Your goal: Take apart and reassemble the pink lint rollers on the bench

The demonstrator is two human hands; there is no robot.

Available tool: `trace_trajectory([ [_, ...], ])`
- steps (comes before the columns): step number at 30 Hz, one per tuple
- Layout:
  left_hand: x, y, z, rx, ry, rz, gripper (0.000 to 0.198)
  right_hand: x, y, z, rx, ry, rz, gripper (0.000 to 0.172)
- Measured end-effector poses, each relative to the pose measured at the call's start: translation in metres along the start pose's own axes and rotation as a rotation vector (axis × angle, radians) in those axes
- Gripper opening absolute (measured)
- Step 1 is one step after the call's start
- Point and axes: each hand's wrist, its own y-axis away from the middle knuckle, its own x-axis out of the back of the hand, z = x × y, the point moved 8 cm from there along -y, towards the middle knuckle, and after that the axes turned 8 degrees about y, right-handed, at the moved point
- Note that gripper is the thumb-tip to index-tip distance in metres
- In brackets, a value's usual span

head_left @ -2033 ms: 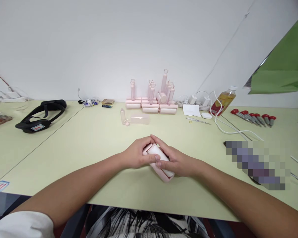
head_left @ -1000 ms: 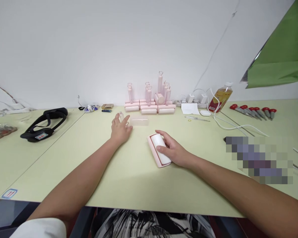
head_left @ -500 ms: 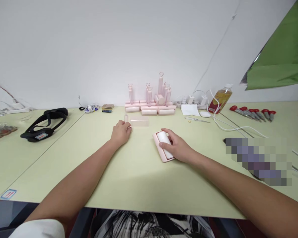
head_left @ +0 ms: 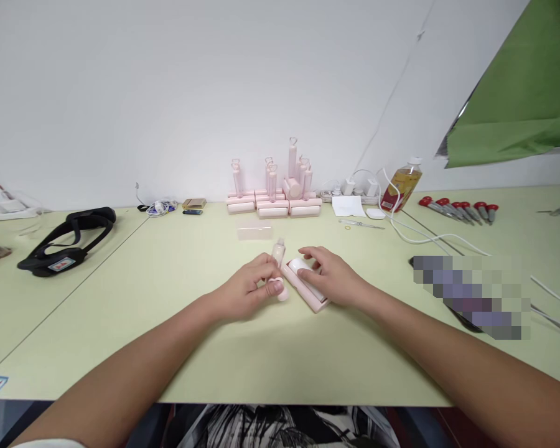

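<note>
My left hand is closed around a pale pink translucent handle, whose narrow tip points away from me. A small whitish round part shows by my left thumb; whether it belongs to the handle I cannot tell. Resting on the table, a pink lint roller with a white roll is gripped by my right hand, thumb on the roll and fingers over its far side. The handle is right beside the roller's left end. Beyond both hands lies a clear pinkish cover.
Several pink lint rollers and upright handles stand by the wall. To their right are chargers with white cables, tweezers, a drink bottle and red-capped tools. A black head strap lies left.
My left hand has brought the handle from beside the clear cover towards me and rightward, up to the lint roller. My right hand keeps its grip on the roller. The view has shifted slightly.
</note>
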Motion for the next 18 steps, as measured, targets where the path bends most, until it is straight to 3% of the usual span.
trace_trajectory([
  [3, -0.011, 0.001, 0.008, -0.006, 0.161, -0.048, 0.030, 0.012, 0.011, -0.029, 0.241, -0.134, 0.118, 0.037],
  [5, -0.018, 0.001, 0.010, 0.009, 0.273, -0.088, 0.031, 0.011, 0.017, -0.041, 0.330, -0.270, 0.102, 0.034],
  [12, -0.027, 0.001, 0.016, 0.038, 0.473, -0.191, 0.029, -0.006, 0.019, -0.045, 0.221, -0.701, -0.104, 0.033],
  [16, -0.031, 0.004, 0.026, 0.041, 0.504, -0.271, 0.026, -0.013, 0.025, -0.050, 0.189, -0.819, -0.259, 0.031],
  [18, -0.031, 0.005, 0.029, 0.042, 0.525, -0.283, 0.025, -0.012, 0.027, -0.047, 0.158, -0.823, -0.254, 0.032],
])
